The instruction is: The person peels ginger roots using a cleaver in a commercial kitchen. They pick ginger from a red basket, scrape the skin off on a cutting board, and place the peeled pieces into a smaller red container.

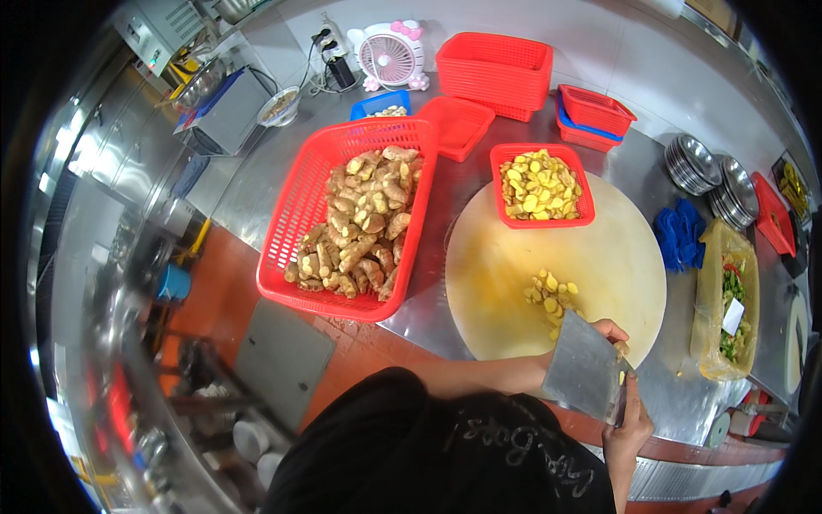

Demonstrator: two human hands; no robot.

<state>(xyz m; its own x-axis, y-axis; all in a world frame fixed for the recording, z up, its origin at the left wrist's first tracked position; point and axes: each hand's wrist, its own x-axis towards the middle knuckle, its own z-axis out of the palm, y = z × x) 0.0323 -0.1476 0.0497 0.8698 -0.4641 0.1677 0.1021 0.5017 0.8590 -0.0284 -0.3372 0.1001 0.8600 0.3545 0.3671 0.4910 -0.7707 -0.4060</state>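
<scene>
The cleaver (582, 364) lies aslant just above the near edge of the round cutting board (479, 291), its blade's long axis running from beyond and left of the right hand (631, 420) back toward that hand, one broad face turned up. The right hand is closed around the cleaver's near end, the handle hidden in its grip; the left hand (610, 330), partly behind the blade, has its fingers bent around a ginger piece (622, 349), whose own long axis I cannot tell. The blade is broad, flat and dull grey; the ginger piece looks pale tan. Just beyond the left hand, loose yellow ginger slices (552, 293) trail across the board. Farther ahead of that hand, a small red basket (548, 224) is heaped with more slices. Well to its left on the metal surface (431, 274), a large red perforated basket (295, 201) holds knobbly brown ginger roots (368, 227), some showing yellow cut patches. Right of both hands, a plastic-lined tray (709, 300) contains green and red chopped vegetables (729, 291).
</scene>
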